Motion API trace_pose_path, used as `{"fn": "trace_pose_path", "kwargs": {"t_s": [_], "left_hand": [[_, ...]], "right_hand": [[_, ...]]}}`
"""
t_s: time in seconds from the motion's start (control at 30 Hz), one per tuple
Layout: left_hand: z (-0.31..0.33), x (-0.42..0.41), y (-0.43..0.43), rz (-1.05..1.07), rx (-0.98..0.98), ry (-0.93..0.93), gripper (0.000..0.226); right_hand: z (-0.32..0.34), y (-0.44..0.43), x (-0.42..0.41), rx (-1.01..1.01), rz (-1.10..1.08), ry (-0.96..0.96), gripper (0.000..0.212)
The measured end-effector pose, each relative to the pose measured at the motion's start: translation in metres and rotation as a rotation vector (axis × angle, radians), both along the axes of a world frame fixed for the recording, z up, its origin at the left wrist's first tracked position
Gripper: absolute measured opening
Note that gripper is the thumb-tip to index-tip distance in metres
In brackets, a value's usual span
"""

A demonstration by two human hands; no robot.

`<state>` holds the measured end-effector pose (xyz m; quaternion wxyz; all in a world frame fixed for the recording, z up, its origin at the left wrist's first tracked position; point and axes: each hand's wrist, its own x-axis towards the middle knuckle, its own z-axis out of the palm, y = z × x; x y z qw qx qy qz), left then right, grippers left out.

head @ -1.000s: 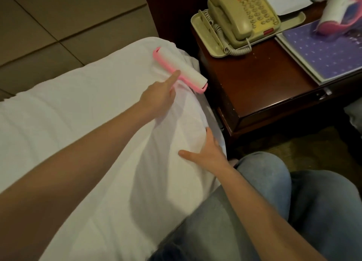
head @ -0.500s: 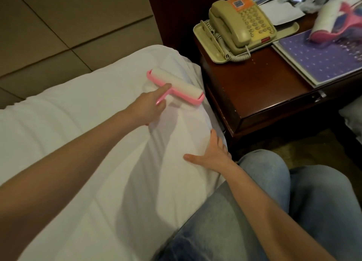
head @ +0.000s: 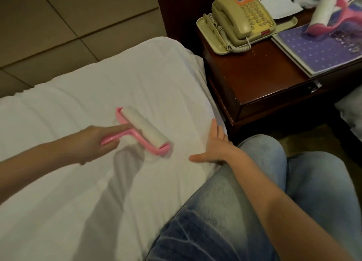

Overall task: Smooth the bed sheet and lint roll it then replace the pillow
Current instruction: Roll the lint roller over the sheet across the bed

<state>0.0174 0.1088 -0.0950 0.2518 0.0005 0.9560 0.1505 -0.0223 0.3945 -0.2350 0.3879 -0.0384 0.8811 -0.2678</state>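
Note:
A white bed sheet point(head: 82, 182) covers the bed across the left and middle of the view. A pink lint roller point(head: 144, 132) with a white roll lies against the sheet near the bed's right side. My left hand point(head: 92, 143) grips its pink handle, index finger stretched along it toward the roll. My right hand point(head: 214, 147) rests flat on the sheet by the bed's right edge, fingers straight and thumb spread. No pillow is in view.
A dark wooden nightstand point(head: 260, 80) stands right of the bed with a beige telephone point(head: 242, 16) on a tray, a purple folder point(head: 321, 51) and a second pink lint roller point(head: 329, 16). My jeans-clad knees point(head: 264, 202) fill the lower right. A padded headboard point(head: 68, 22) runs behind.
My left hand has drawn the lint roller from the bed's top corner down and toward me across the sheet. The right hand has stayed flat in the same spot.

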Motion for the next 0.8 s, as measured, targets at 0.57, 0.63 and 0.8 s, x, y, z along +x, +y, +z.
{"fn": "trace_pose_path", "kwargs": {"t_s": [0.57, 0.63, 0.8], "left_hand": [[-0.017, 0.046, -0.026, -0.062, -0.064, 0.044, 0.057], [-0.018, 0.053, -0.035, -0.063, -0.103, 0.041, 0.058], [-0.044, -0.006, 0.029, -0.113, -0.057, 0.217, 0.056]], "right_hand": [[0.012, 0.003, 0.016, 0.285, 0.275, 0.102, 0.139], [0.013, 0.002, 0.017, 0.28, 0.278, 0.105, 0.139], [0.016, 0.002, 0.021, 0.267, 0.285, 0.136, 0.137]]}}
